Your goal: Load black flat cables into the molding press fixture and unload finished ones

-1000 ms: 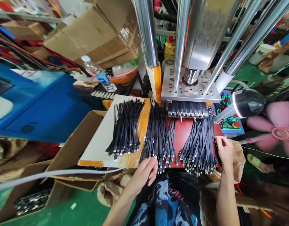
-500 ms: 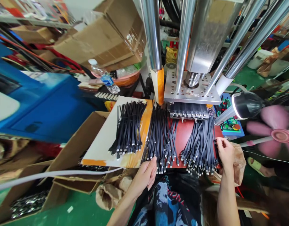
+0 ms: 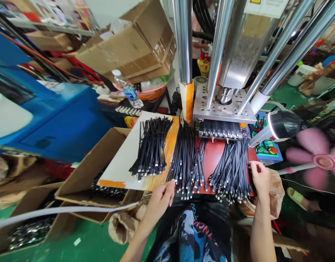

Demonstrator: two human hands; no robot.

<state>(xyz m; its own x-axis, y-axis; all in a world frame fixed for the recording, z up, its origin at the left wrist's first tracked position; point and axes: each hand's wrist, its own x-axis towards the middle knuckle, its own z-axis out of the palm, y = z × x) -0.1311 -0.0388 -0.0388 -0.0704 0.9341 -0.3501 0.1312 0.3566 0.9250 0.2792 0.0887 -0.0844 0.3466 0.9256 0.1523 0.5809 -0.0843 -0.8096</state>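
My left hand is closed beside the near edge of a white board, with no object showing in its fingers. A bundle of black cables with metal plugs lies on that board, and a middle bundle is just beyond my left fingertips. My right hand is closed at the right edge of the red work surface, fingertips pinched; anything between them is hidden. Beside it lies a right-hand cable bundle. A row of plugs sits in the fixture under the press plate.
Upright steel rods frame the press. A lamp and a turning pink fan stand at the right, above a paper bag. Open cartons are low on the left, below a water bottle.
My left hand has moved slightly left, and its fingers are more curled. My right hand stays at the right edge. The view has shifted a little.
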